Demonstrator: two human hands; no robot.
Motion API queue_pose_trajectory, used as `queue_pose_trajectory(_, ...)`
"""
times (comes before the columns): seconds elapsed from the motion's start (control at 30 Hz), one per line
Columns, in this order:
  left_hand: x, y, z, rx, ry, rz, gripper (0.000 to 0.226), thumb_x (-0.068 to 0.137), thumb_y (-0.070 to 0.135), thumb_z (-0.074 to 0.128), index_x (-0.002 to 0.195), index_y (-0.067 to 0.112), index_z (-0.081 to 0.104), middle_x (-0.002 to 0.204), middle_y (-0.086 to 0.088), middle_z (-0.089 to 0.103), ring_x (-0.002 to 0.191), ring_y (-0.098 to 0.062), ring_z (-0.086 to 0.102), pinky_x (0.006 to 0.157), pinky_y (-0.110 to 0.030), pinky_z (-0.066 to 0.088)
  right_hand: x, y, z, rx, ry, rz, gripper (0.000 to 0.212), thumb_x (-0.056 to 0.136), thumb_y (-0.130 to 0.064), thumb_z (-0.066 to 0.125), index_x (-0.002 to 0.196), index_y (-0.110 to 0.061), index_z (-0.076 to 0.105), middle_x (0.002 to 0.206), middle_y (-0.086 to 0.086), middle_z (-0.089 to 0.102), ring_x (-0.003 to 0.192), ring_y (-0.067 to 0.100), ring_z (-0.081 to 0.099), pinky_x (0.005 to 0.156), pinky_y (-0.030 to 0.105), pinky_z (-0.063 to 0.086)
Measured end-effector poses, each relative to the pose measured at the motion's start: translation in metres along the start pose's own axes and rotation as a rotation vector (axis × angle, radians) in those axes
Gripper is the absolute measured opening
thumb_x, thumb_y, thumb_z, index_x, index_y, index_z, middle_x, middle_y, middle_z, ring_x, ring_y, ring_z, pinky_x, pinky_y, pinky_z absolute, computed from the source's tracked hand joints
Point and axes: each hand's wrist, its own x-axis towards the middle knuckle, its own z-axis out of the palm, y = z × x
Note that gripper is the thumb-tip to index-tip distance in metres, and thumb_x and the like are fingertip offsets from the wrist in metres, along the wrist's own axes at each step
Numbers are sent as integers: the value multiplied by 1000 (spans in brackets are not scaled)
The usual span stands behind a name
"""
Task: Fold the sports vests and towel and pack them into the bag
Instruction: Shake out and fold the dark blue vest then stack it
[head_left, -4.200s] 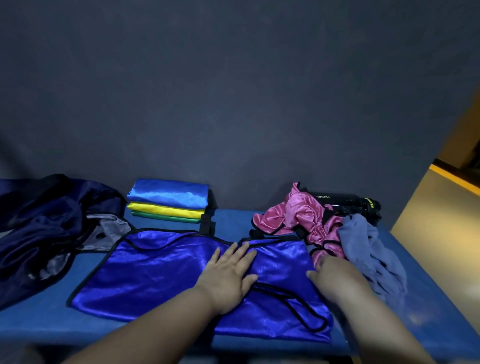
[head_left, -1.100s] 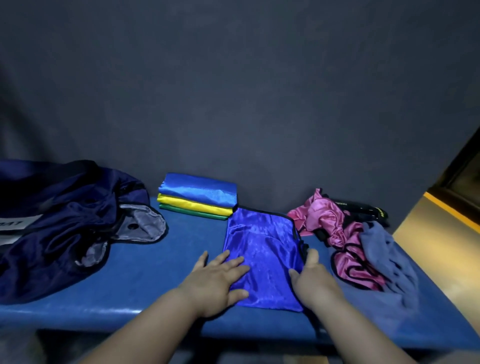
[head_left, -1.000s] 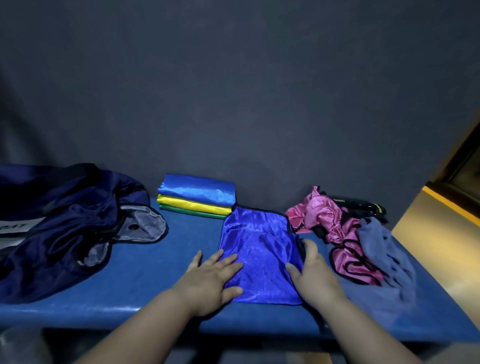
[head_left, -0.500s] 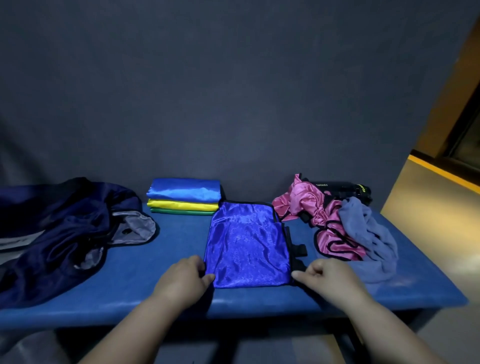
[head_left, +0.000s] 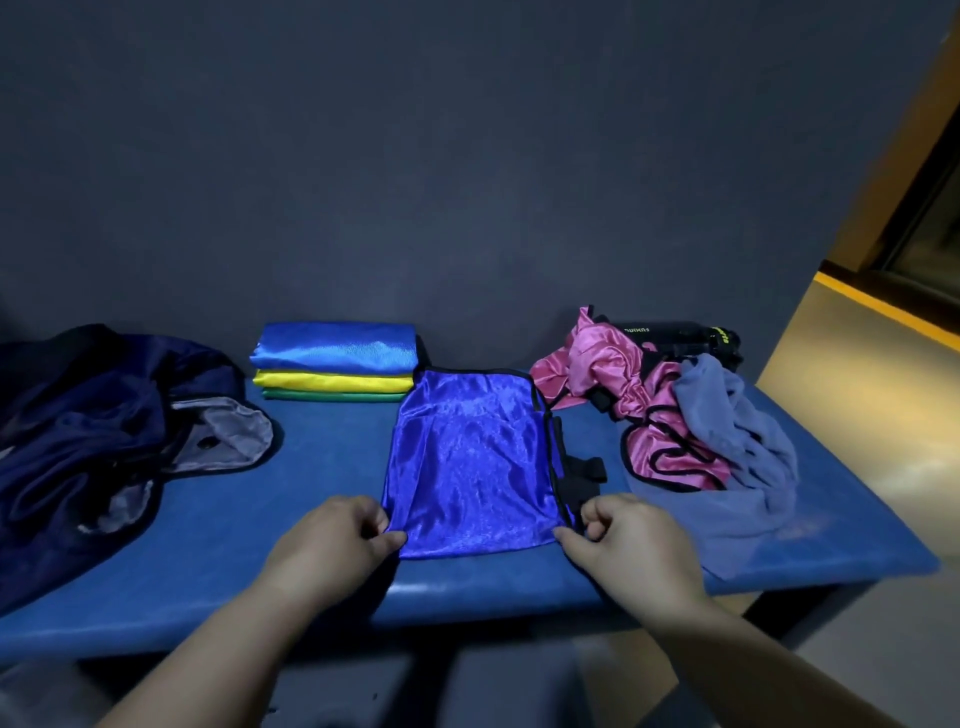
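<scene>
Head view: a blue table against a dark grey wall; at centre lies the royal-blue vest, folded to a narrow rectangle with black edging, a black strap projecting from its right side; the left hand pinches the near left corner of this vest between thumb and curled fingers, and the right hand pinches the near right corner in the same manner — both hands rest at the table's front edge. Behind and left of the vest, touching its far corner, a stack of folded vests — blue on top, yellow beneath, green lowest. At far left the navy bag lies slumped and open, its grey lining showing. At right an unfolded pink vest with black trim lies crumpled; the grey-blue towel is heaped over its right part and spreads toward the front edge; a black object with yellow lettering sits behind them by the wall.
</scene>
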Motion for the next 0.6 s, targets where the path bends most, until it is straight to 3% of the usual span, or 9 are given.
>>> queue_pose_trajectory(0.13, 3, -2, -2, 28, -30, 4, 29, 83, 48, 68, 70, 25, 56, 80, 7, 58, 77, -13, 59, 68, -26, 44, 8, 6, -1, 88, -40, 10, 24, 74, -32, 73, 63, -20, 56, 63, -8, 57, 71, 14, 57, 65, 31, 43)
queue_pose_trajectory(0.23, 4, -3, -3, 40, -30, 20, 29, 82, 48, 70, 68, 27, 55, 85, 7, 53, 80, -14, 57, 69, -26, 43, 14, 14, -4, 134, -88, -3, 28, 70, -23, 70, 58, -13, 47, 52, -9, 49, 53, 16, 45, 56, 34, 41)
queue_pose_trajectory(0.3, 4, -3, -3, 49, -26, 28, 28, 82, 48, 70, 69, 28, 56, 87, 9, 50, 83, -14, 56, 74, -25, 44, 19, 18, -7, 156, -134, -27, 26, 71, -21, 69, 56, -22, 48, 47, -8, 43, 49, 13, 34, 53, 33, 33)
queue_pose_trajectory(0.4, 3, -2, -4, 55, -19, 24, 27, 81, 49, 71, 72, 27, 59, 89, 9, 50, 85, -13, 57, 77, -26, 46, 23, 23, -8, 251, -182, -20, 38, 76, -17, 69, 52, -43, 55, 42, -10, 39, 47, 6, 32, 56, 30, 32)
queue_pose_trajectory(0.53, 1, -2, -3, 52, -9, 6, 28, 79, 50, 72, 71, 27, 60, 90, 10, 52, 83, -11, 57, 73, -25, 43, 25, 32, 2, 309, -159, 34, 32, 79, -24, 75, 55, -20, 55, 42, -13, 40, 43, 2, 32, 56, 28, 33)
queue_pose_trajectory(0.6, 0, -1, -3, 50, -4, 2, 29, 78, 50, 73, 70, 26, 60, 89, 9, 53, 81, -11, 57, 71, -25, 42, 25, 34, 1, 277, -177, 18, 36, 79, -27, 76, 54, -18, 52, 41, -12, 39, 44, 3, 30, 54, 28, 32)
